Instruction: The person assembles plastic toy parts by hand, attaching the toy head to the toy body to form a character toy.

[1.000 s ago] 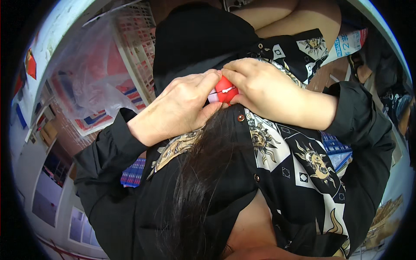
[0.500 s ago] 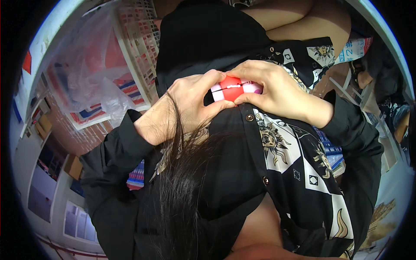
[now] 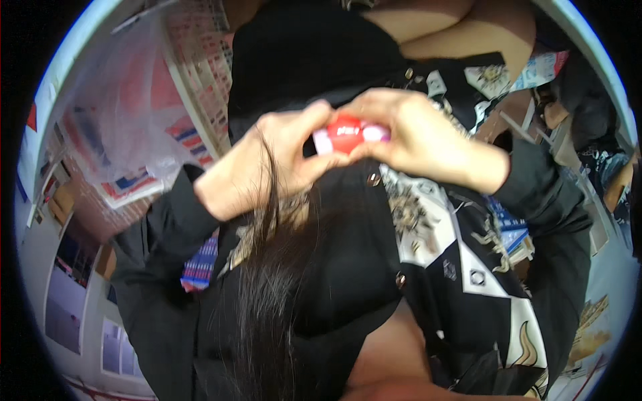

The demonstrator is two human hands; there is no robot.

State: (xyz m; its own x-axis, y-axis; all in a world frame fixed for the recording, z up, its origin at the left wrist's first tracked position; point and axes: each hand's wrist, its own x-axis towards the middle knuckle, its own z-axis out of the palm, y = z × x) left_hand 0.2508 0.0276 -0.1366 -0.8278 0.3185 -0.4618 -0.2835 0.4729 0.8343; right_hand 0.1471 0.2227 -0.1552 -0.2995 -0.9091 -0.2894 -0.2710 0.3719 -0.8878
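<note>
Head view: a red-pink piece is pinched between left hand and right hand; if slackly held, it might be dropped.

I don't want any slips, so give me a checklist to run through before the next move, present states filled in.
1. Left hand on the red-and-pink piece: ok, thumb and fingers at its left part.
2. Right hand on the piece: ok, thumb and fingers at its right part.
3. Loose hair clear of the view: not ok, strands cross in front of the left hand.
4. Black sleeves clear of the grip: ok, the cuffs sit back from the fingers.
5. Fine detail on the piece: cannot tell, the picture is blurred.
</note>
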